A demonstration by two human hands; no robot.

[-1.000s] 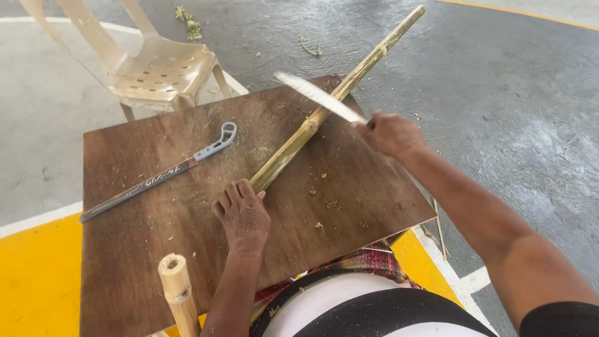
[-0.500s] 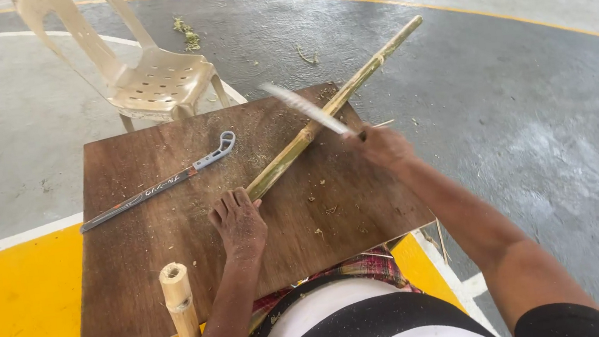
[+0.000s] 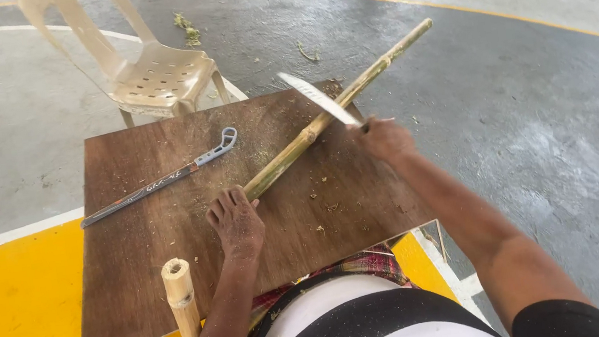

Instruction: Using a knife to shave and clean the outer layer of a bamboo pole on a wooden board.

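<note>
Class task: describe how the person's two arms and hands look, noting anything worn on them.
Both hands, left hand and right hand, are bare: no gloves, rings or watch visible. The forearms are uncovered. A black short sleeve shows on the right upper arm.

A brown board (image 3: 176, 283) is laid across the person's lap, and a long bamboo stalk (image 3: 324, 118) is set on it at a slant, its far end reaching out over the grey floor (image 3: 555, 144). The near end of the stalk is pinned by the left hand (image 3: 236, 223). A knife (image 3: 317, 98) is gripped in the right hand (image 3: 384, 137), its blade set against the stalk. A saw (image 3: 156, 181) is laid on the board's left part, a short bamboo piece (image 3: 179, 291) is seen at its near edge, and a plastic chair (image 3: 151, 72) is placed beyond it.
</note>
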